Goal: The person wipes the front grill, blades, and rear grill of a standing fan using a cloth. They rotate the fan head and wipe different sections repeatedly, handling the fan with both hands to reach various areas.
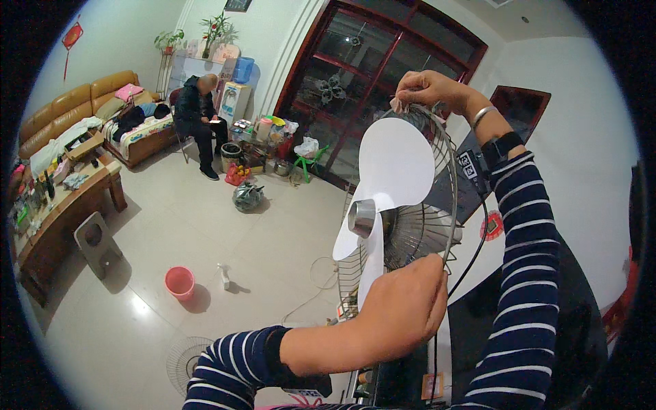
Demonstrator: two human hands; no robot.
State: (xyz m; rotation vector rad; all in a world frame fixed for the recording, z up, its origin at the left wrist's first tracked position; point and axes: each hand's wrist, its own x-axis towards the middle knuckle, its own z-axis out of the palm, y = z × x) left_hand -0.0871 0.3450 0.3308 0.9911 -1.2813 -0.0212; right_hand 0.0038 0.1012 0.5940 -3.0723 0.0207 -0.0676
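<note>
An electric fan with white plastic blades [397, 164] and a silvery hub faces me, its front uncovered. Behind the blades is the rear wire guard [420, 230]. At the top of the guard's rim, my right hand [433, 92] pinches a pinkish-beige cloth [400, 105] against the wire. My left hand [410, 297] is closed around the lower part of the rim, its fingertips mostly hidden. A separate round wire guard [179, 364] lies on the floor at the lower left, partly behind my sleeve.
A pink bucket [180, 292] and a white spray bottle [224, 277] stand on the tiled floor. A person [192, 115] sits on a chair near the water dispenser [234, 102]. A wooden table [77, 202] is at left; a tied bag [248, 197] rests mid-floor.
</note>
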